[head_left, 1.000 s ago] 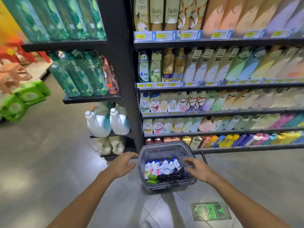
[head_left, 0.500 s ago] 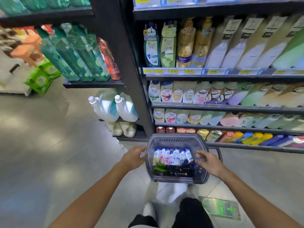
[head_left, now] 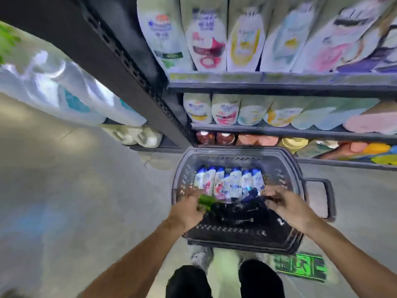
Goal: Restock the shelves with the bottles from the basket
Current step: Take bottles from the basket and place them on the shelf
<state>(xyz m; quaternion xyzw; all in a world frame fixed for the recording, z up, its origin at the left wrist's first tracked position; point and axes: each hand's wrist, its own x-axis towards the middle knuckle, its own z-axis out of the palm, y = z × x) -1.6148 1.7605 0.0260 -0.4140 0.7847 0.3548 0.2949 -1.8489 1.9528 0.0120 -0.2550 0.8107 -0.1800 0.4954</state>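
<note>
Shelving unit (head_left: 279,82): black metal, several tiers, faced with white, pastel and coloured bottles. The visible rows look closely packed; any gap meant for the new stock cannot be made out through the blur.

Basket (head_left: 238,157): grey plastic, standing on the floor just in front of the lowest shelf, its side handle (head_left: 326,198) folded outward. It looks nearly full, so by this reading the restocking has hardly begun.

White bottles with blue caps (head_left: 229,183): a row of about seven, standing side by side along the far side of the basket. None lifted out.

Dark bottles (head_left: 234,209): a heap lying in the near half of the basket, count unclear.

Green bottle (head_left: 205,200): lying at the left end of the dark heap, touching the left hand.

Left hand (head_left: 187,214): inside the basket, fingers curled about the green bottle; the hold looks like a grip, though motion blur softens it.

Right hand (head_left: 285,204): over the right side of the basket, fingers bent down toward the dark bottles; whether they grasp anything cannot be told.

Remaining, as judged: essentially the whole load.
</note>
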